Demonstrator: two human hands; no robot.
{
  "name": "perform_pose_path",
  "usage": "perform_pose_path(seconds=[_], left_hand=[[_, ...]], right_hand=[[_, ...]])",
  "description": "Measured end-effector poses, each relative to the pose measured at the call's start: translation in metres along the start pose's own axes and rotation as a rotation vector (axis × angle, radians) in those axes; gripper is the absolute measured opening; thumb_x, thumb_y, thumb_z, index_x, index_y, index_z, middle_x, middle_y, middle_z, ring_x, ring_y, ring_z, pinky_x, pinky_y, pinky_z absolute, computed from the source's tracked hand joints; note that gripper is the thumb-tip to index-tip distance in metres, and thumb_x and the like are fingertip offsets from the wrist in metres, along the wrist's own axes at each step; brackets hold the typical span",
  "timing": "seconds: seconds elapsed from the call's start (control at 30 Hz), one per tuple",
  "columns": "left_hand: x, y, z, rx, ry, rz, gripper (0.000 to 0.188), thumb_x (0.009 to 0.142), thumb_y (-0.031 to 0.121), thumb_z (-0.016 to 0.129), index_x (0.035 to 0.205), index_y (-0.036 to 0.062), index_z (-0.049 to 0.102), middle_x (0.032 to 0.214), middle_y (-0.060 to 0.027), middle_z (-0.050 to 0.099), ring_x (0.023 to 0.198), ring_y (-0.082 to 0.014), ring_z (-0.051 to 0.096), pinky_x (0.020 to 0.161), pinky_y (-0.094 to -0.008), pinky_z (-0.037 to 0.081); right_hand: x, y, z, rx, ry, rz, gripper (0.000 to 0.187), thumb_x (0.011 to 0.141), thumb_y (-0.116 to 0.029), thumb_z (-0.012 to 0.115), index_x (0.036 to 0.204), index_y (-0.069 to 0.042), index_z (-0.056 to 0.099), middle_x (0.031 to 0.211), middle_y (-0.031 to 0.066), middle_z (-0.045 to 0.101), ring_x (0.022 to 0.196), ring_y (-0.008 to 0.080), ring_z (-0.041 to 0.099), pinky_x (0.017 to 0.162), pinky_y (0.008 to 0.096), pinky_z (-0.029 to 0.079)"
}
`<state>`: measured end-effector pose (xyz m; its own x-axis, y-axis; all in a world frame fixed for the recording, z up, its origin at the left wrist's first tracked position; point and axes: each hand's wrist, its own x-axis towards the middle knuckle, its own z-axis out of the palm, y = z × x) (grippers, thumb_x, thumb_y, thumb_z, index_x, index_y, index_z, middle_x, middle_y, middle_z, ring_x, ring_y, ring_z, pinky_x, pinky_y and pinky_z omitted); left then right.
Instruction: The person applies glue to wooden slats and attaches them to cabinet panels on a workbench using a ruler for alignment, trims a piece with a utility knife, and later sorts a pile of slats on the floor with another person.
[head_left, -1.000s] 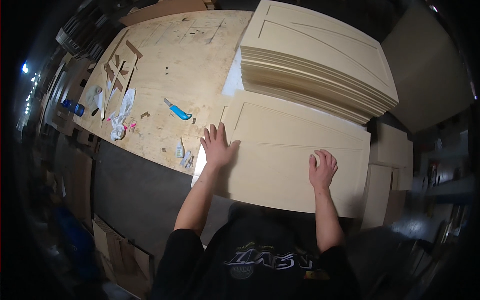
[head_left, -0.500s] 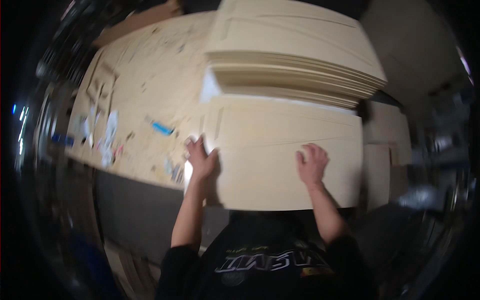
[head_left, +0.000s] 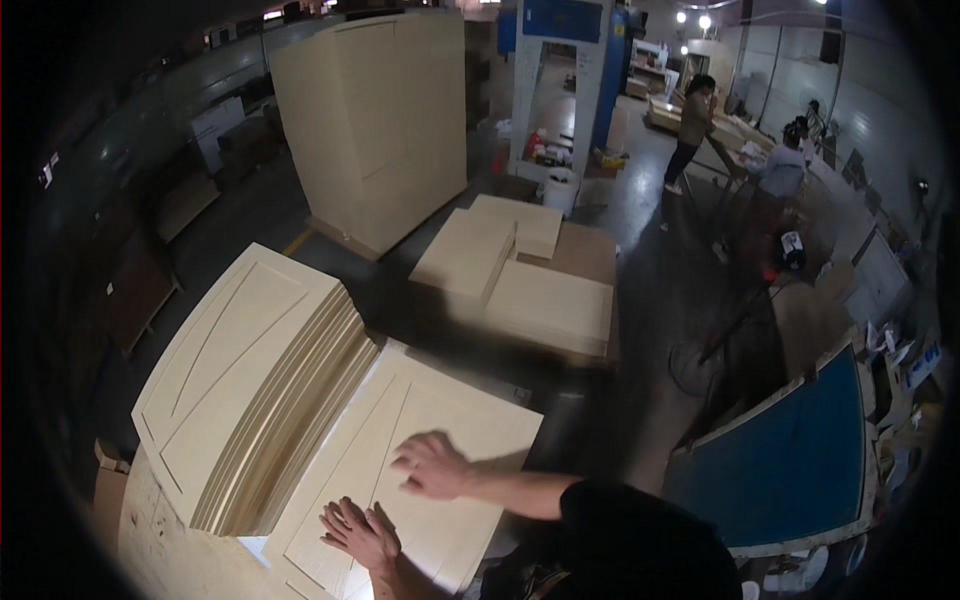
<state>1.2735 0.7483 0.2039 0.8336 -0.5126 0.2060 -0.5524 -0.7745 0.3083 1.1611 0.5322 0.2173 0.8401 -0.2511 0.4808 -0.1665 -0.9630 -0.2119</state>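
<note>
A cream-coloured panel (head_left: 460, 400) with grooved lines lies flat in front of me. On its near part rests my left hand (head_left: 360, 537), fingers stretched out and holding nothing. My right hand (head_left: 434, 466) is just beyond it, over the middle of the panel, slightly blurred. Its fingers are loosely bent and apart, with nothing visible in them; whether it touches the surface I cannot tell. Directly left of this panel stands a stack of similar grooved panels (head_left: 245, 350).
A wooden worktop (head_left: 155, 530) shows at lower left. Beyond are low panel stacks (head_left: 555, 300), a tall stack (head_left: 375, 130) and a blue-and-white machine frame (head_left: 522, 110). A blue board (head_left: 780, 460) stands at right. Two people, one standing (head_left: 690, 125), are farther back.
My view has swung up and to the right, bringing the workshop into sight. The blue tool on the worktop has left view. My hands, wide apart before, are now close together on the panel.
</note>
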Motion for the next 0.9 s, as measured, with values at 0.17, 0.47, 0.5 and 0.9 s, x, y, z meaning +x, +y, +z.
perform_pose_path(seconds=[0.17,0.47,0.5,0.9], left_hand=[[-0.002,-0.006,0.0,0.035,0.023,-0.028,0.057,0.101,0.042,0.044,0.145,0.0067,0.047,0.155,-0.0215,0.037,0.148,-0.0449,0.024,0.117,-0.069,0.005],[-0.005,-0.042,-0.001,0.177,-0.058,0.086,0.064,0.1,0.046,0.041,0.149,0.0053,0.044,0.154,-0.0235,0.039,0.146,-0.0441,0.031,0.119,-0.0671,0.002],[-0.016,-0.078,-0.002,0.171,-0.06,0.042,0.066,0.1,0.048,0.04,0.151,0.0054,0.042,0.155,-0.0245,0.036,0.146,-0.045,0.031,0.119,-0.0674,0.001],[-0.023,-0.108,-0.07,0.326,-0.306,-0.341,0.073,0.102,0.065,0.026,0.161,0.0223,0.021,0.166,-0.0158,0.02,0.151,-0.0424,0.019,0.118,-0.0657,0.016]], right_hand=[[-0.023,0.11,-0.032,-0.145,-0.023,0.259,0.048,0.092,-0.049,0.06,0.124,-0.014,0.062,0.131,0.0086,0.055,0.127,0.031,0.045,0.105,0.053,0.033],[-0.029,0.124,-0.042,0.001,-0.036,0.335,0.049,0.093,-0.043,0.063,0.131,-0.013,0.054,0.135,0.0109,0.047,0.132,0.0305,0.038,0.114,0.0529,0.025],[-0.026,0.117,-0.035,0.014,-0.042,0.333,0.049,0.093,-0.043,0.063,0.131,-0.013,0.054,0.135,0.0109,0.047,0.132,0.0305,0.038,0.114,0.0529,0.025],[-0.024,0.114,-0.037,-0.159,0.034,0.2,0.051,0.091,-0.046,0.065,0.129,-0.013,0.057,0.133,0.0122,0.05,0.128,0.0315,0.043,0.109,0.0535,0.03]])
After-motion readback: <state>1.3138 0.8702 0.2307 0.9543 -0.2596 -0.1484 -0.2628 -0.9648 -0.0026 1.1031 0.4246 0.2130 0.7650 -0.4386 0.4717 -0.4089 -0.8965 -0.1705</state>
